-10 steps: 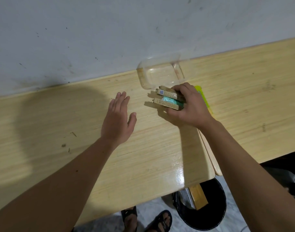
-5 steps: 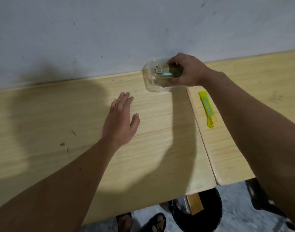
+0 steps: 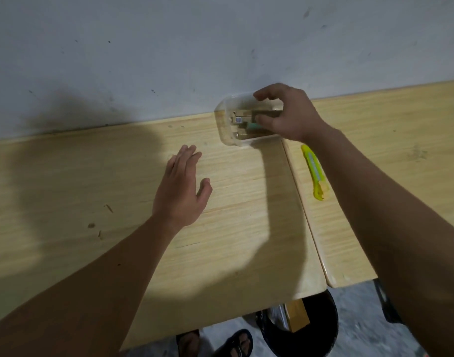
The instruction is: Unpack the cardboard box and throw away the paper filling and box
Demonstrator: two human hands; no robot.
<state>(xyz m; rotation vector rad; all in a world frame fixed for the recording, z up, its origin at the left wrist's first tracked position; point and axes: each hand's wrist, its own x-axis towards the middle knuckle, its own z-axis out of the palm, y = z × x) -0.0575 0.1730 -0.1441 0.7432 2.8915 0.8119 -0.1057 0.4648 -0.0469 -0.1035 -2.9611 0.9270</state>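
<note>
I reach my right hand (image 3: 287, 113) into the clear rounded plastic container (image 3: 229, 124) that stands against the grey wall (image 3: 169, 47) at the far edge of the pale wooden tabletop (image 3: 117, 189). Its fingers curl over the small tan-and-teal cartons (image 3: 246, 122), pinching them where they lie inside the container, stacked on their sides with printed ends toward the left. The container appears to be the place chosen for the unpacked goods, pushed far back so the working surface stays free.

My left hand (image 3: 180, 186) lies flat and spread on the tabletop, fingers straight, holding nothing, well apart from the right; I judge it a brace while I lean forward.

A yellow-green plastic utility knife (image 3: 314, 171) rests on the adjoining wooden tabletop (image 3: 401, 137) to the right, just beside my right forearm, near enough to reach and far enough not to be knocked.

Below the near edge, a round black waste bin (image 3: 326, 328) stands on the floor with a flattened piece of brown cardboard (image 3: 296, 315) upright in it, which I take to be the discarded box; some pale material beside it may be the paper filling, though I cannot tell. The task looks close to finished, with only the release of the cartons left.
</note>
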